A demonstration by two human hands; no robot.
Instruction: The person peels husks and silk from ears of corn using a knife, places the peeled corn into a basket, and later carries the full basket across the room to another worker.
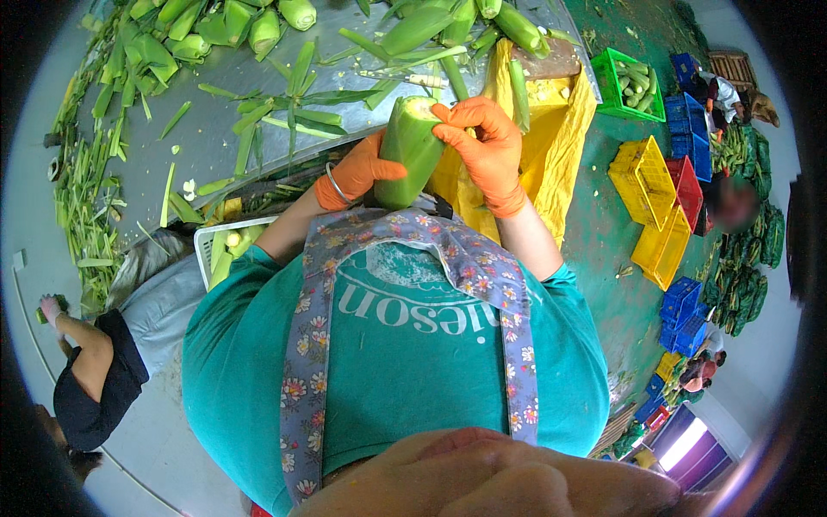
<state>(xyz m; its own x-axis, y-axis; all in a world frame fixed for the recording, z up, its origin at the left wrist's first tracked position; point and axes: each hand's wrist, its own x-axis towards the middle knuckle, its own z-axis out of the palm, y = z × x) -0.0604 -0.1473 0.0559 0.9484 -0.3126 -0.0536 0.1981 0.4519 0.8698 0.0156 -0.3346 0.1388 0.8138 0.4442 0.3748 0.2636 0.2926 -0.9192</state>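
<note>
An ear of corn (408, 159) in its green husk is upright in front of my chest, its pale cut end at the top. My left hand (355, 175), in an orange glove, is wrapped round its left side. My right hand (488, 148), also gloved in orange, has thumb and forefinger pinched at the husk's edge beside the cut end. Just beyond the corn, a knife (424, 80) lies on the metal table (332, 95) among loose strips of husk (297, 108).
More husked corn (415, 30) lies along the table's far side. A yellow sack (551, 159) hangs open at my right, and a white crate (207, 250) holds corn at my left. Green (633, 86) and yellow crates (644, 183) stand on the right floor. Another person (95, 370) is at left.
</note>
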